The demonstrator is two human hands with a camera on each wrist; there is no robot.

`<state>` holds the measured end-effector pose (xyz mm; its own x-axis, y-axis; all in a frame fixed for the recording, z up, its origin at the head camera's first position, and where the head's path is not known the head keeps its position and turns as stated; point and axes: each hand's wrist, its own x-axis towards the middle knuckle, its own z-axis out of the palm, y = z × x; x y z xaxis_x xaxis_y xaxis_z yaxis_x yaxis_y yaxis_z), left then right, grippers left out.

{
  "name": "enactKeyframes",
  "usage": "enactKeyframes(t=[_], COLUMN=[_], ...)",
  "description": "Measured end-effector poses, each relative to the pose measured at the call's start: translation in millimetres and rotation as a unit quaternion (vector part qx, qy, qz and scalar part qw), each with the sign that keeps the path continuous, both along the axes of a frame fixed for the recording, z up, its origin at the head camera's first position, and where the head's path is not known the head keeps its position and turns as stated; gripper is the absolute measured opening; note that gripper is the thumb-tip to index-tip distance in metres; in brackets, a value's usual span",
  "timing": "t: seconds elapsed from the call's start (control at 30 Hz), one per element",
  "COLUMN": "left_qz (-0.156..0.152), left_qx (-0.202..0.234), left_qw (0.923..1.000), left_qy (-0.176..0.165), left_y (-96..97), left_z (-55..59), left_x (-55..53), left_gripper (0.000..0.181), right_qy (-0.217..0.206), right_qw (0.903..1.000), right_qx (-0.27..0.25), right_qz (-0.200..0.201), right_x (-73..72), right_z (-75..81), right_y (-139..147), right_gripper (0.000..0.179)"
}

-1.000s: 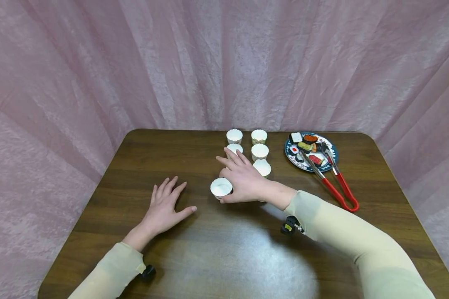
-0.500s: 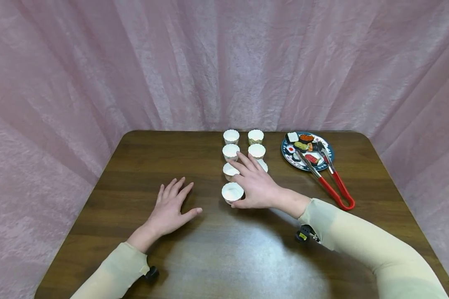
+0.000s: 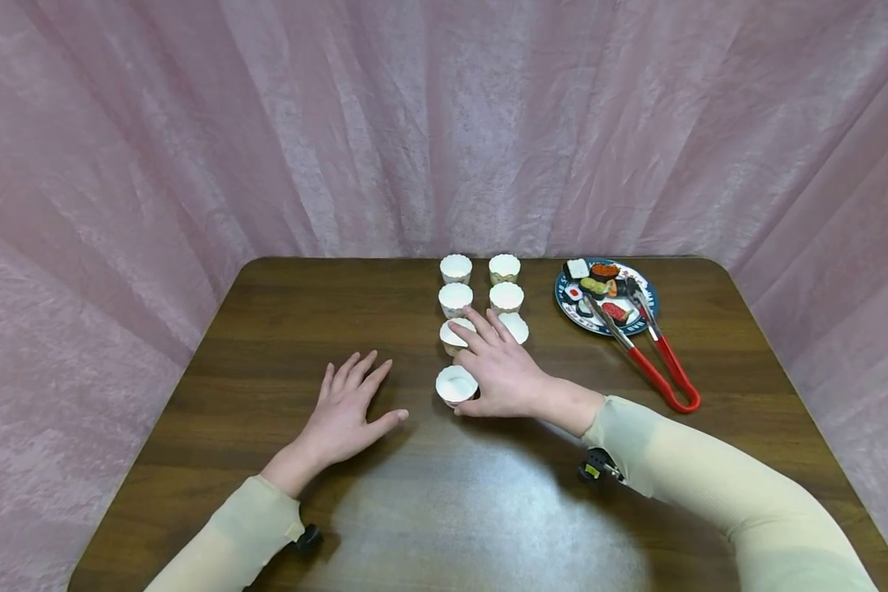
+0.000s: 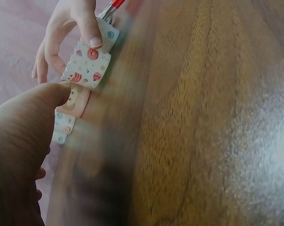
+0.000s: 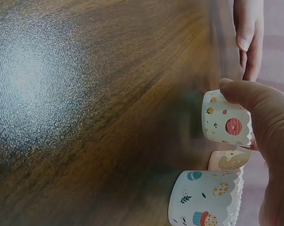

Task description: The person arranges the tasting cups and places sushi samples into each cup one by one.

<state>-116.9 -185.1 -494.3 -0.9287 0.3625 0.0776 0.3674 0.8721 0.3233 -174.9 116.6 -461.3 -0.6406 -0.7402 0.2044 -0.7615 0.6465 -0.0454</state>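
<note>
My right hand (image 3: 505,372) pinches a white paper baking cup (image 3: 455,385) with doughnut prints, thumb on its near side. That cup (image 5: 222,123) stands upright at the front of the left column. Behind it are more cups: one (image 3: 453,337) partly covered by my fingers, then a middle cup (image 3: 455,299) and a back cup (image 3: 455,268). A second column runs alongside, with one cup (image 3: 515,326) overlapped by my hand. A blue-printed cup (image 5: 205,200) shows near the right wrist camera, hidden in the head view. My left hand (image 3: 346,418), fingers spread, holds nothing left of the cups.
A blue-rimmed plate (image 3: 571,321) with several sushi pieces stands at the back right. Tongs with red handles (image 3: 662,378) lie across it, their handles reaching onto the brown table (image 3: 326,304). A pink curtain (image 3: 414,131) hangs behind the table.
My right hand has moved the doughnut-print cup rightward, from left of the column into line with it, and slightly nearer to me. My left hand has drifted a little right, fingers still spread.
</note>
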Motion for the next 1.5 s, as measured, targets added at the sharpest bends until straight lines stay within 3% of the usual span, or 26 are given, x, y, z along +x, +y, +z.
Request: enactKeyframes(t=[0.4,0.67,0.87,1.13,1.5], left_qz=[0.007,0.012,0.008,0.012,-0.001], left_qx=[0.009,0.012,0.018,0.031,0.04], left_qw=[0.9999,0.9999,0.9995,0.9991,0.9985], left_qy=[-0.007,0.0,0.026,0.025,0.038], left_y=[2.2,0.6,-4.1,-9.3,-3.9], left_z=[1.7,5.6,14.3,30.2,49.9], left_x=[1.2,-0.4,-3.1,-4.6,-8.9], left_gripper=[0.09,0.091,0.09,0.093,0.094], right_qy=[-0.001,-0.021,-0.021,-0.003,-0.019], right_qw=[1.0,0.999,0.998,0.9936,0.9796], right_qx=[0.001,-0.04,-0.046,-0.075,-0.106], right_qz=[-0.008,-0.009,-0.038,-0.085,-0.17], right_x=[-2.4,6.4,13.5,15.5,28.0], right_z=[-4.7,3.9,16.2,30.7,44.5], right_y=[-2.3,8.8,35.4,81.4,150.9], right_gripper=[0.078,0.089,0.098,0.102,0.099])
